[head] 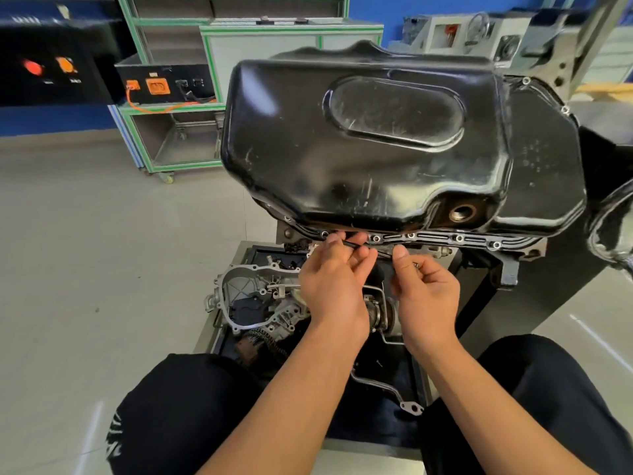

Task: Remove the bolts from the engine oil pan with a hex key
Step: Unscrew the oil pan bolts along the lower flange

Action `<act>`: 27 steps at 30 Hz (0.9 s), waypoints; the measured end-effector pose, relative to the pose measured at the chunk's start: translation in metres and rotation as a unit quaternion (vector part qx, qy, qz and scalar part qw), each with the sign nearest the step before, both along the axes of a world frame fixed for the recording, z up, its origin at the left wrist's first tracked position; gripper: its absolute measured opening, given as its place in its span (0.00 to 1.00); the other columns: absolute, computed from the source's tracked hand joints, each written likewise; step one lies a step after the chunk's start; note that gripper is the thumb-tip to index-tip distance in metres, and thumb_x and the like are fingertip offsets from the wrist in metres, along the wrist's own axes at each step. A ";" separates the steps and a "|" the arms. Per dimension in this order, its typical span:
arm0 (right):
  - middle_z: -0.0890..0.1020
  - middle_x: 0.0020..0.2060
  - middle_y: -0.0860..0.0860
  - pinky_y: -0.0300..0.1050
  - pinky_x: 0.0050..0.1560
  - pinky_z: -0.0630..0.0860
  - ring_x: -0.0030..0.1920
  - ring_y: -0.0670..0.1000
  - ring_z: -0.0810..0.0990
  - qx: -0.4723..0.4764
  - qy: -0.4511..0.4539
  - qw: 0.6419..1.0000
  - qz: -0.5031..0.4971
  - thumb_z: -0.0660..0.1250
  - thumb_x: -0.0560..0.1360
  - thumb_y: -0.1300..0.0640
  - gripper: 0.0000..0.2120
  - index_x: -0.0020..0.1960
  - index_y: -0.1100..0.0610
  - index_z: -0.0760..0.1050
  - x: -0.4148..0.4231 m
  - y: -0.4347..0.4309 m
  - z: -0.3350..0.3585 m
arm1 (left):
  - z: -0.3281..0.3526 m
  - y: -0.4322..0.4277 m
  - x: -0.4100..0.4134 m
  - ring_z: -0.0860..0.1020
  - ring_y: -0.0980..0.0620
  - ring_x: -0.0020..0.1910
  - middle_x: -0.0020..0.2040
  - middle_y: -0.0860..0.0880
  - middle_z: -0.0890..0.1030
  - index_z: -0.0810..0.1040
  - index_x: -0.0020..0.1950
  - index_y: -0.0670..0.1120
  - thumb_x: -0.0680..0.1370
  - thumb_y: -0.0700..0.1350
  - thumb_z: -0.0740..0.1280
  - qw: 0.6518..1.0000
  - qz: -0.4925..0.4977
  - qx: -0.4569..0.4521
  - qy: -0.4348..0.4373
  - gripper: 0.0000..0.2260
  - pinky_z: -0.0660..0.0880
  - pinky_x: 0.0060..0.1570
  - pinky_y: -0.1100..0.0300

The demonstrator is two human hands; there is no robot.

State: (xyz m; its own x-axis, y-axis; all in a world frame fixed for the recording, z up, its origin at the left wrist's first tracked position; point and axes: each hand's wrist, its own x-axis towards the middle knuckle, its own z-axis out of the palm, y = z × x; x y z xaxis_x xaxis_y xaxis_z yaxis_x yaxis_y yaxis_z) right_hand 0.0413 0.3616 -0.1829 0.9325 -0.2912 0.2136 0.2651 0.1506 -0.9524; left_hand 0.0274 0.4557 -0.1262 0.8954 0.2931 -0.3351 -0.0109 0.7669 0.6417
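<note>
Black trousers [185, 409], white print [114, 435] on left leg, bare forearms [301, 399]

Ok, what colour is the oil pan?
The oil pan is glossy black, seen best in head view.

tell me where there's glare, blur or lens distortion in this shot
Head view: bright glare streaks on the glossy oil pan; wide-angle distortion bows the green cart; the black panel behind is blurred; the left hand, right hand and hex key are fairly sharp, evenly lit.

No writing is legible; white marks [46, 82] on the black panel [51, 46] are blurred.
</note>
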 end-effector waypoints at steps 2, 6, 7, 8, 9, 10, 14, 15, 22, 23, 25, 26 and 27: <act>0.70 0.23 0.49 0.41 0.28 0.67 0.26 0.49 0.67 0.016 -0.005 1.000 0.009 0.70 0.78 0.51 0.19 0.29 0.52 0.75 0.001 0.001 0.000 | -0.003 -0.003 0.002 0.80 0.53 0.32 0.38 0.44 0.84 0.76 0.51 0.39 0.83 0.38 0.62 0.999 0.019 0.044 -0.006 0.04 0.82 0.40 0.58; 0.75 0.24 0.49 0.38 0.30 0.71 0.27 0.47 0.73 0.092 0.019 0.994 0.053 0.65 0.80 0.50 0.20 0.30 0.51 0.77 0.006 0.000 0.014 | -0.007 0.001 0.006 0.81 0.52 0.34 0.41 0.42 0.83 0.76 0.53 0.35 0.82 0.40 0.63 0.993 0.016 0.116 -0.002 0.07 0.81 0.38 0.60; 0.77 0.25 0.49 0.37 0.30 0.71 0.27 0.47 0.75 0.098 0.026 0.993 0.059 0.63 0.81 0.49 0.20 0.32 0.51 0.79 0.006 0.000 0.017 | -0.008 0.004 0.006 0.82 0.51 0.34 0.41 0.41 0.84 0.77 0.52 0.35 0.82 0.40 0.64 0.992 0.012 0.122 0.001 0.07 0.81 0.37 0.60; 0.78 0.26 0.49 0.37 0.29 0.71 0.27 0.47 0.76 0.093 0.029 0.993 0.062 0.61 0.82 0.48 0.20 0.34 0.51 0.80 0.006 -0.001 0.018 | -0.007 0.007 0.006 0.83 0.52 0.34 0.41 0.42 0.84 0.78 0.52 0.36 0.82 0.40 0.65 0.992 0.008 0.125 0.003 0.07 0.81 0.36 0.61; 0.79 0.27 0.50 0.37 0.28 0.70 0.27 0.47 0.77 0.086 0.030 0.994 0.065 0.60 0.83 0.48 0.20 0.36 0.51 0.81 0.004 -0.001 0.018 | -0.007 0.010 0.006 0.83 0.52 0.34 0.40 0.42 0.84 0.78 0.51 0.37 0.81 0.40 0.65 0.992 0.004 0.126 0.002 0.06 0.81 0.36 0.61; 0.80 0.27 0.50 0.37 0.27 0.69 0.27 0.47 0.77 0.081 0.031 0.994 0.069 0.59 0.83 0.47 0.20 0.37 0.51 0.81 0.002 -0.001 0.017 | -0.007 0.011 0.006 0.83 0.52 0.34 0.39 0.43 0.84 0.79 0.51 0.37 0.81 0.40 0.66 0.992 0.001 0.127 0.000 0.06 0.81 0.36 0.61; 0.80 0.28 0.51 0.37 0.27 0.70 0.27 0.47 0.76 0.090 0.032 0.991 0.092 0.58 0.83 0.50 0.20 0.38 0.52 0.81 -0.007 -0.002 0.014 | -0.008 0.012 0.003 0.82 0.52 0.33 0.35 0.45 0.83 0.78 0.45 0.40 0.80 0.39 0.67 0.992 0.002 0.128 -0.015 0.06 0.81 0.37 0.60; 0.80 0.28 0.51 0.37 0.27 0.70 0.27 0.47 0.76 0.088 0.033 0.991 0.098 0.58 0.84 0.51 0.19 0.39 0.53 0.81 -0.008 -0.004 0.013 | -0.009 0.012 0.002 0.82 0.52 0.34 0.34 0.45 0.83 0.78 0.44 0.41 0.80 0.39 0.67 0.992 0.001 0.128 -0.018 0.06 0.81 0.38 0.60; 0.80 0.28 0.52 0.39 0.27 0.68 0.26 0.49 0.75 0.061 0.051 0.985 0.154 0.59 0.84 0.55 0.17 0.40 0.56 0.80 -0.005 -0.020 0.014 | -0.011 0.007 -0.003 0.82 0.49 0.39 0.38 0.44 0.83 0.78 0.44 0.41 0.81 0.40 0.65 0.984 0.009 0.163 -0.068 0.07 0.82 0.42 0.58; 0.80 0.28 0.52 0.39 0.27 0.69 0.26 0.49 0.75 0.069 0.043 0.984 0.160 0.59 0.84 0.55 0.17 0.40 0.56 0.79 -0.004 -0.023 0.015 | -0.012 0.005 -0.005 0.83 0.48 0.41 0.40 0.44 0.84 0.78 0.44 0.41 0.81 0.41 0.65 0.981 0.006 0.172 -0.089 0.07 0.81 0.43 0.58; 0.79 0.28 0.52 0.39 0.28 0.69 0.27 0.49 0.74 0.083 0.031 0.982 0.168 0.58 0.83 0.54 0.17 0.40 0.56 0.79 -0.003 -0.029 0.016 | -0.014 0.002 -0.010 0.84 0.49 0.43 0.43 0.44 0.85 0.79 0.46 0.41 0.81 0.42 0.65 0.973 -0.004 0.200 -0.116 0.07 0.81 0.42 0.59; 0.79 0.28 0.52 0.39 0.28 0.69 0.27 0.49 0.74 0.081 0.031 0.981 0.171 0.58 0.84 0.54 0.17 0.41 0.56 0.78 -0.004 -0.032 0.015 | -0.016 0.002 -0.011 0.84 0.50 0.42 0.42 0.45 0.85 0.80 0.46 0.42 0.81 0.43 0.66 0.968 -0.003 0.220 -0.119 0.07 0.80 0.40 0.60; 0.79 0.28 0.52 0.40 0.29 0.69 0.27 0.49 0.74 0.068 0.035 0.982 0.175 0.57 0.84 0.55 0.17 0.41 0.57 0.78 -0.007 -0.034 0.014 | -0.017 0.002 -0.011 0.84 0.52 0.40 0.40 0.47 0.85 0.80 0.45 0.43 0.81 0.43 0.66 0.960 0.003 0.252 -0.119 0.07 0.80 0.38 0.61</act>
State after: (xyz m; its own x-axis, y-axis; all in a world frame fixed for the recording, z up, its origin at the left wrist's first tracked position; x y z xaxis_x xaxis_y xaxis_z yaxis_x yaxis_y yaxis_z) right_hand 0.0344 0.3280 -0.1694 0.9916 0.0289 0.1263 0.1085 0.3477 -0.9313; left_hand 0.0160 0.4581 -0.1430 0.9267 0.3702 0.0641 -0.2063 0.3588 0.9103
